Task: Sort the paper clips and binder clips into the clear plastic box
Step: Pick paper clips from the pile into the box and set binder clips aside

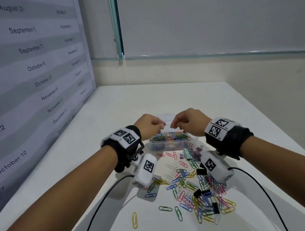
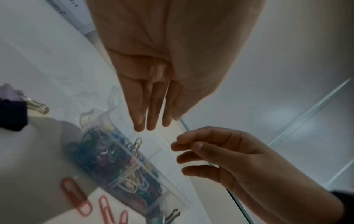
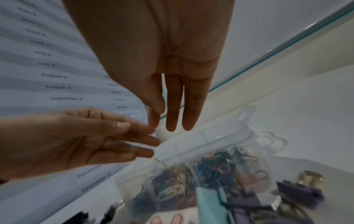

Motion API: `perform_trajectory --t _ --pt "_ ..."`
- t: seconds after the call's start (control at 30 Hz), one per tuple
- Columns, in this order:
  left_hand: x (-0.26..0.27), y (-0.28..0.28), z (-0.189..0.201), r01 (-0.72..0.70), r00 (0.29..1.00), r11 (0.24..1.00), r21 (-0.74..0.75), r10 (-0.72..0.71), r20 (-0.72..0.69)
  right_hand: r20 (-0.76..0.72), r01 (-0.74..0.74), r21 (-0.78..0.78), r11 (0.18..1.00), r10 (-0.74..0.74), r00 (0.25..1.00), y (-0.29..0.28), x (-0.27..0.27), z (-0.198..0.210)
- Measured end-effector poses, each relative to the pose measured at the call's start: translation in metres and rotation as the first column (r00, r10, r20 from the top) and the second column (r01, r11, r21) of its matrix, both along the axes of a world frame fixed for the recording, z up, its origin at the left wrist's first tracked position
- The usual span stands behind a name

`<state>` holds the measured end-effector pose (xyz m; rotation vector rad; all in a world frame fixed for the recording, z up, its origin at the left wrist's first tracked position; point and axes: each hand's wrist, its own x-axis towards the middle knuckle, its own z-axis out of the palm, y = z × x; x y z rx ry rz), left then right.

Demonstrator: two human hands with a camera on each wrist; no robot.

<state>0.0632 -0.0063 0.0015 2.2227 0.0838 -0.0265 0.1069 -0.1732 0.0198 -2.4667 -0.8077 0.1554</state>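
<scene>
Behind both hands [image 1: 165, 126] — clear plastic box's [image 1: 171, 141] far edge, hidden.

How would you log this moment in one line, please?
hands: both empty above clear box | loose clips: many on table

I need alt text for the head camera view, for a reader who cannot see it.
Two hands, left hand and right hand, hover with curled fingers over a clear plastic box full of coloured paper clips on a white table. Nearer the viewer, loose paper clips and binder clips lie scattered.
</scene>
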Motion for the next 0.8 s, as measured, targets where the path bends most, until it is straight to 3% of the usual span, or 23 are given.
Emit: perform_trajectory --t 0.13,0.2,0.3,0.4,0.6,0.8 --pt "-0.022 0.004 -0.002 0.111 0.990 0.989 0.100 -0.119 0.072 0.021 -0.119 -0.136 0.984 0.123 0.992 -0.005 -0.021 -0.008" --pt "-0.034 0.004 -0.004 0.217 0.976 0.969 0.115 -0.219 0.006 -0.008 -0.188 -0.233 0.954 0.192 0.981 -0.006 -0.031 -0.014" --pt "-0.046 -0.001 -0.009 0.357 0.934 0.879 0.316 -0.330 -0.138 -0.045 -0.268 -0.370 0.889 0.271 0.961 -0.006 -0.045 -0.025" --pt "-0.053 -0.010 -0.012 0.422 0.907 0.780 0.463 -0.353 -0.231 -0.044 -0.301 -0.447 0.843 0.315 0.948 -0.008 -0.057 -0.033" --pt "-0.059 -0.027 -0.020 0.492 0.868 0.646 0.584 -0.410 -0.278 -0.149 -0.407 -0.402 0.820 0.380 0.913 -0.017 -0.074 -0.030" --pt "-0.073 -0.026 -0.020 0.532 0.842 0.614 0.582 -0.455 -0.290 -0.152 -0.387 -0.362 0.848 0.356 0.922 -0.030 -0.074 -0.021"
